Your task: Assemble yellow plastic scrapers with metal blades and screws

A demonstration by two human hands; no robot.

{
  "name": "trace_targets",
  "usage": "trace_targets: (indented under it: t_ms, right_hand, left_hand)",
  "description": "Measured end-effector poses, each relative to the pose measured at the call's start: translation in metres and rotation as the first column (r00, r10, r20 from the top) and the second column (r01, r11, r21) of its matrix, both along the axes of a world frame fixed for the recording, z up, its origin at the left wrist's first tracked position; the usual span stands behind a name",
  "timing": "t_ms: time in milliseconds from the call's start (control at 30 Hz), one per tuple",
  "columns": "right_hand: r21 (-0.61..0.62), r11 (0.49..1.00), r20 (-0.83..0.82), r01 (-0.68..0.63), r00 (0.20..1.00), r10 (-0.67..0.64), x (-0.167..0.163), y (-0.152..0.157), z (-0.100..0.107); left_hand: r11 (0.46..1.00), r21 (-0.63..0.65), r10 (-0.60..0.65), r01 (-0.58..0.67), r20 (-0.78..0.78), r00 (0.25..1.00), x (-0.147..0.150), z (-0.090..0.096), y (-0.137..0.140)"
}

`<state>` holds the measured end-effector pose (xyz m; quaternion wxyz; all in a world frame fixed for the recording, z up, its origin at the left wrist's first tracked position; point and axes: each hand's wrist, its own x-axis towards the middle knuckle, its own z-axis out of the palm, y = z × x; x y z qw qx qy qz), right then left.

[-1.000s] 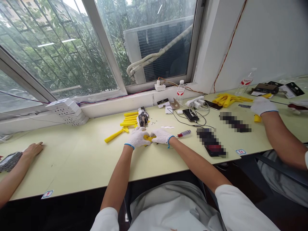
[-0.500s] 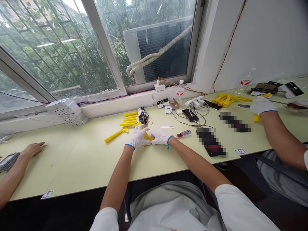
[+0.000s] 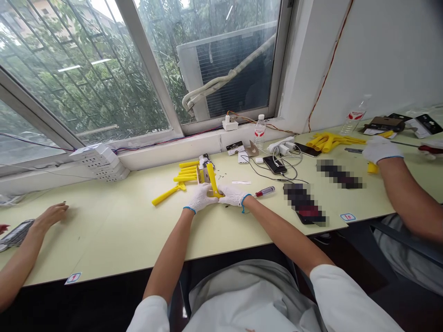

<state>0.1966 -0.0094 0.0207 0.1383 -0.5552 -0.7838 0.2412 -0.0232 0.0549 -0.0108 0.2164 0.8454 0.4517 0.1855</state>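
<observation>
Both my hands wear white knitted gloves with blue cuffs. Between them a yellow plastic handle [image 3: 212,179] points up and slightly left, its wider lower end hidden among the fingers. My left hand [image 3: 200,197] is closed on that end from the left. From the right, my right hand [image 3: 231,195] grips the same end. Under my right wrist lies a screwdriver [image 3: 266,191] with a clear and red grip. Left of my hands rests another yellow handle [image 3: 166,195] with a wider head. Behind them is a row of yellow handles [image 3: 187,173] beside black-and-white packaging [image 3: 206,160].
Tiny dark parts [image 3: 221,175] and a white strip [image 3: 241,182] lie behind my hands. Cables surround a black power bank [image 3: 274,164]. A water bottle [image 3: 259,129] stands by the window. Co-workers' hands are at the left [image 3: 51,215] and right [image 3: 382,150].
The yellow handle, earlier mostly hidden low between my gloves, now stands up between them. My left hand's raised fingers have come down around its base.
</observation>
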Motion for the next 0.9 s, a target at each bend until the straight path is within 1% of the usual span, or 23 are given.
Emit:
trace_targets:
  t_ms: [33, 100, 267, 433, 600, 900]
  right_hand:
    - [-0.002, 1.0, -0.01, -0.006, 1.0, 0.006, 0.002, 0.0, -0.001]
    - [-0.007, 1.0, -0.028, -0.018, 0.999, 0.018, 0.004, 0.0, -0.002]
    - [0.016, 1.0, -0.072, -0.023, 0.997, 0.024, 0.004, 0.002, -0.007]
    - [0.058, 0.998, -0.102, -0.031, 0.994, 0.036, 0.001, 0.006, -0.013]
    - [0.083, 0.996, -0.112, -0.036, 0.993, 0.045, 0.001, 0.01, -0.018]
    - [0.104, 0.994, -0.059, 0.045, 0.997, -0.039, 0.003, 0.021, -0.023]
  left_hand:
    - [0.998, -0.058, -0.011, 0.012, 0.014, 1.0, 0.0, 0.0, 0.0]
    - [0.991, -0.136, -0.006, 0.011, 0.035, 0.999, 0.001, -0.001, -0.001]
    - [0.977, -0.215, 0.037, -0.01, 0.124, 0.992, -0.001, -0.008, 0.002]
    - [0.979, -0.205, 0.041, -0.001, 0.188, 0.981, -0.003, -0.018, 0.008]
    - [0.982, -0.189, 0.037, 0.011, 0.246, 0.969, -0.003, -0.023, 0.01]
    - [0.984, -0.166, 0.118, -0.066, 0.33, 0.937, 0.0, -0.031, 0.015]
